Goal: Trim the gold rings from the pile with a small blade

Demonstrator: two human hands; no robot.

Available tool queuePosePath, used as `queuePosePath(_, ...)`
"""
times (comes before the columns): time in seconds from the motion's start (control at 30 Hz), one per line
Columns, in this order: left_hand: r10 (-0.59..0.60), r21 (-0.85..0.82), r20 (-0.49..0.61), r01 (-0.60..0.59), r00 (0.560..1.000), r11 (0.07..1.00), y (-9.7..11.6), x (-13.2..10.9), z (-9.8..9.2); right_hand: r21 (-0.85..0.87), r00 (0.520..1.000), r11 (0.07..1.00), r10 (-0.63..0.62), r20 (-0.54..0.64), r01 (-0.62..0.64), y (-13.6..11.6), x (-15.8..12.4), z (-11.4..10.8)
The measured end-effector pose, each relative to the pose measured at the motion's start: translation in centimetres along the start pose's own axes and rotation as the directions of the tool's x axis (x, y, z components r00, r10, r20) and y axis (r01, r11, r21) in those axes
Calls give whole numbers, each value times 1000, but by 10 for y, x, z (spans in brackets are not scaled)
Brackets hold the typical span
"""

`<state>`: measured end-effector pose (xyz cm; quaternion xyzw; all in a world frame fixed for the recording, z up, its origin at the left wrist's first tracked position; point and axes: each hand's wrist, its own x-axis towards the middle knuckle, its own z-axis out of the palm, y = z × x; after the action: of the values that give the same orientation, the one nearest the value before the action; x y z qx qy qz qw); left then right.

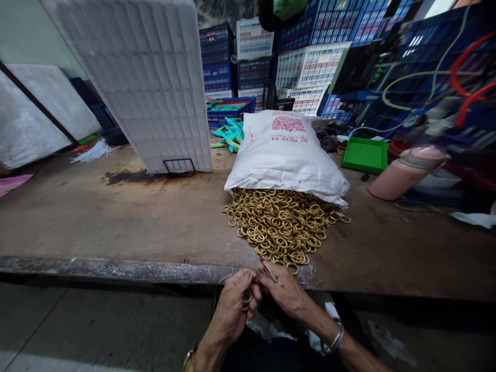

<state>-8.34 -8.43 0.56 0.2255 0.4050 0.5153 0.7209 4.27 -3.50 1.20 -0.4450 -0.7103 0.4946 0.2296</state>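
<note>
My left hand [232,305] is closed around a few gold-coloured rings [247,297] just in front of the table's front edge. A thin pale strand seems to run by its knuckles. Close against it, my right hand [284,290] is closed, with a slim grey metal tool [269,272] sticking out between thumb and fingers; its exact kind cannot be made out. The fingertips of both hands meet, and what lies between them is hidden. Just beyond my hands, a heap of gold-coloured rings [279,222] spills from the mouth of a white woven sack [287,155].
A tall white ribbed panel [155,88] stands on the wooden table [96,222] at left. Turquoise pieces [231,133] lie behind the sack. To the right are a green tray [365,155] and a pinkish cylinder [406,170] with hoses. Stacked crates [310,64] fill the back.
</note>
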Motion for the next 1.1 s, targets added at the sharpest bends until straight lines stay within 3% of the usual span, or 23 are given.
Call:
queuePosePath(0.3, -8, -49, -37, 6, 999, 999, 0, 2, 0, 66, 999, 998, 19, -46, -16, 6, 1, 3)
queuePosePath(0.63, -77, 50, -139, 84, 987, 995, -3, 0, -7, -103, 987, 990, -110, -121, 98, 5, -5, 11)
queuePosePath(1.1, -184, 96, -195, 205, 963, 974, -4, -1, 2, -136, 981, 988, -96, -169, 73, 11, -10, 12)
